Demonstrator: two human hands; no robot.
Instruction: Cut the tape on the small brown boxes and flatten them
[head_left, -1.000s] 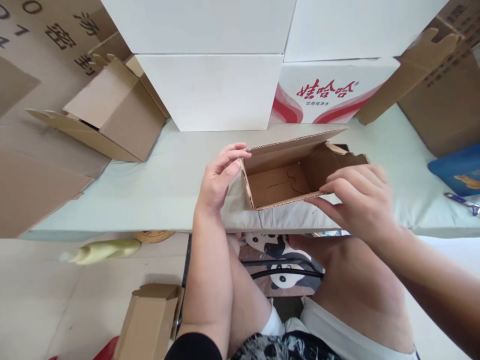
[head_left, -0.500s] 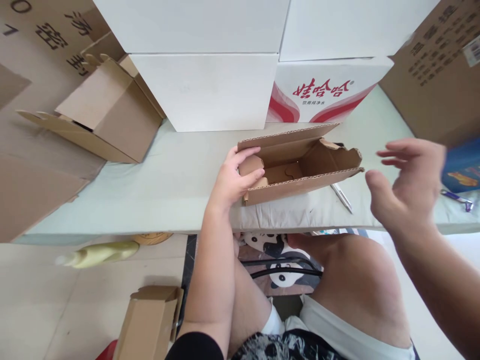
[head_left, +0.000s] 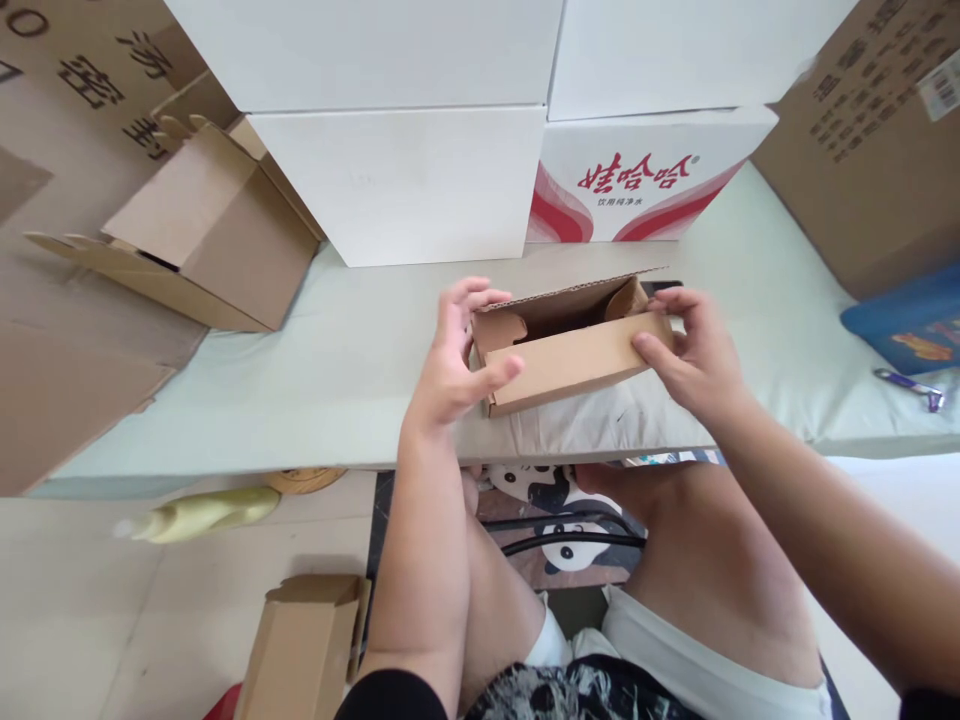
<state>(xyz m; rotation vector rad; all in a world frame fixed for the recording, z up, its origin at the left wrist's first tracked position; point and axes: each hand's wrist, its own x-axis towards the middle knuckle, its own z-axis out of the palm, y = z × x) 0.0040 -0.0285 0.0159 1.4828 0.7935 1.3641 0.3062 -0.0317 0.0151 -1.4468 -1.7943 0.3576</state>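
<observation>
A small brown cardboard box lies at the front of the cloth-covered table, its long opening facing up. The front panel tilts inward over part of the opening, and the back panel stands up. At the left end is my left hand, fingers and thumb spread around the corner, the thumb over the front panel. My right hand grips the right end, thumb on the front panel and fingers at the end flap. Part of the box's inside is hidden by the front panel.
White cartons stand stacked at the back, one with red lettering. A folded brown box sits at left, another box on the floor. At right are a blue package and a purple pen-like item. A yellowish bottle lies below.
My right hand has moved left onto the box's right end. The front panel has tilted inward. My left hand has loosened its hold and spread its fingers. The white pen is now out of sight.
</observation>
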